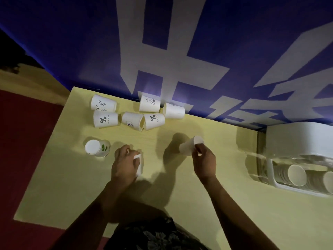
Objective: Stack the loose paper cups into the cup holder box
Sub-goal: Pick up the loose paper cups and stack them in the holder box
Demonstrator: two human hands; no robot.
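Paper cup (191, 145) in right hand (204, 162) | left hand (124, 164) grips another cup (139, 164)

Head view, steeply down, table (180, 204) perhaps close.

Two bare arms come in from the bottom edge, no sleeves in sight on either forearm, no watch, band or ring that can be made out. Left hand (126, 162) and right hand (204, 160) both bare, no gloves. Fingernails show pale on the right hand, picture dim and a bit blurred. At the bottom centre a dark garment (155, 235) with a lighter grey leaf or flower print covers the person's body; whether it is a shirt or shorts cannot be told
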